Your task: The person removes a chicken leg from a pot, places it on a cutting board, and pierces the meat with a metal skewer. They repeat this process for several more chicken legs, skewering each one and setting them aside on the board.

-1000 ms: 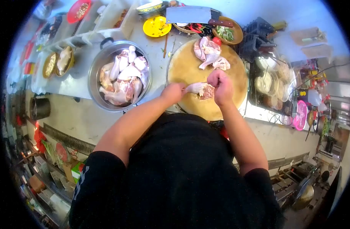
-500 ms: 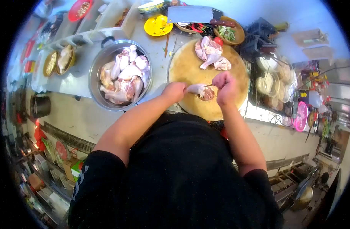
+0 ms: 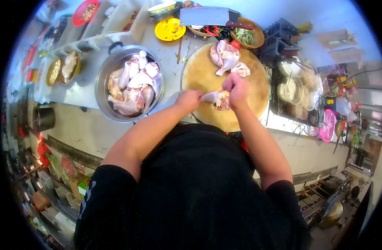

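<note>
My left hand (image 3: 188, 101) is closed around the bony end of a raw chicken leg (image 3: 216, 98), which lies on a round wooden chopping board (image 3: 199, 68). Just right of the leg, my right hand (image 3: 237, 88) is a fist, gripping what looks like a small knife; its thin blade is mostly hidden now. Pinkish meat shows at the thick end of the leg. Further back on the board rests a pile of raw chicken legs (image 3: 226, 56). To the left, a large metal pot (image 3: 100, 93) holds several more raw pieces.
A cleaver (image 3: 205, 16) lies behind the board, near a yellow plate (image 3: 170, 30), a bowl of cut greens (image 3: 245, 37) and a tomato (image 3: 235, 44). Plastic bins (image 3: 116, 31) line the back left. Trays of bowls (image 3: 289, 89) stand right of the board.
My right fist has moved slightly left and away from my body, closer above the leg. My left hand keeps its hold on the bony end. The view has shifted a little.
</note>
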The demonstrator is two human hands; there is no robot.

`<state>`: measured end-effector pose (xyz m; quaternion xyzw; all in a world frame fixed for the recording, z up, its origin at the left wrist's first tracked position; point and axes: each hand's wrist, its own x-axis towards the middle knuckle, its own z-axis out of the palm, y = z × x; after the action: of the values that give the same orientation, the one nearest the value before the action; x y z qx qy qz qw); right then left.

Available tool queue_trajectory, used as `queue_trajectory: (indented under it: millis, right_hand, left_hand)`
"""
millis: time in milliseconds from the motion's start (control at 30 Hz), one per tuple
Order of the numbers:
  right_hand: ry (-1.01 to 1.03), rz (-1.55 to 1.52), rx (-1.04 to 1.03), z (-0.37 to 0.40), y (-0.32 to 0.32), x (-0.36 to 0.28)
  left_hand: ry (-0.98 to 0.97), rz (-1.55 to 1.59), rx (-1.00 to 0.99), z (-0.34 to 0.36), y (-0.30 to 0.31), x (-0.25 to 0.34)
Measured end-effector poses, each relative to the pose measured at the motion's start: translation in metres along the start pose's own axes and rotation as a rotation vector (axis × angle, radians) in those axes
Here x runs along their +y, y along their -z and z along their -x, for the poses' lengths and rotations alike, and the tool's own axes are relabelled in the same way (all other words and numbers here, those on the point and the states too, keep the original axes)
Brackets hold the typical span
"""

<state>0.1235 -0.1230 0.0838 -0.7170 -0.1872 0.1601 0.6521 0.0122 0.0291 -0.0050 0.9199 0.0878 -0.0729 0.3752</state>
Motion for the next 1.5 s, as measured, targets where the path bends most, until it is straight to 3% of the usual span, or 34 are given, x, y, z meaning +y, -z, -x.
queue_trajectory:
  millis: [133,267,300,400,533,567,600,667,767,900,1033,1167,1333,1400,1500]
  right_hand:
    - [-0.017,-0.122,-0.047,-0.001,-0.006,0.007]
    - [0.141,-0.072,-0.023,-0.002,0.003,-0.004]
    - [0.01,-0.09,-0.051,0.0,0.002,0.017]
    - [-0.068,-0.151,-0.042,-0.006,-0.005,0.007]
    - [-0.008,-0.081,0.015,-0.002,-0.012,-0.018]
    - [0.021,0.037,-0.084,0.001,-0.009,0.014]
    - [0.065,-0.11,-0.146,0.004,-0.009,0.031]
    - [0.013,-0.072,-0.114,-0.002,-0.017,0.008]
    - [0.015,-0.264,-0.099,-0.002,-0.017,-0.024]
    - [-0.082,-0.186,-0.14,0.001,-0.019,0.019]
    - [0.009,-0.241,-0.134,0.005,-0.023,-0.02]
    - [-0.003,-0.069,-0.234,0.007,-0.026,0.013]
    - [-0.009,-0.243,-0.189,0.023,-0.019,-0.01]
    - [0.103,0.015,-0.245,0.031,-0.018,0.018]
    - [0.057,-0.013,-0.274,0.025,-0.021,-0.007]
  left_hand:
    - [0.06,-0.015,-0.057,0.005,0.009,0.001]
    - [0.037,0.001,-0.049,0.0,0.005,0.006]
    - [0.044,-0.008,-0.05,0.0,0.005,0.005]
    - [-0.024,0.028,0.013,0.002,0.002,-0.003]
    - [-0.034,0.059,0.034,-0.001,-0.003,-0.002]
    - [0.013,0.044,-0.006,-0.001,0.0,0.003]
    - [0.064,0.026,-0.042,0.0,0.004,0.005]
    - [0.05,0.027,-0.004,-0.001,0.005,0.0]
    - [0.001,0.046,0.029,0.005,-0.007,-0.008]
    - [0.0,0.062,0.019,-0.001,-0.004,-0.007]
    - [-0.02,0.074,0.027,0.004,-0.006,-0.007]
    - [0.002,0.109,0.006,0.001,-0.007,-0.007]
    - [0.047,0.002,-0.027,0.0,-0.005,-0.003]
    - [0.078,0.075,-0.07,0.002,0.004,0.002]
    - [0.041,0.049,-0.029,0.005,-0.003,-0.009]
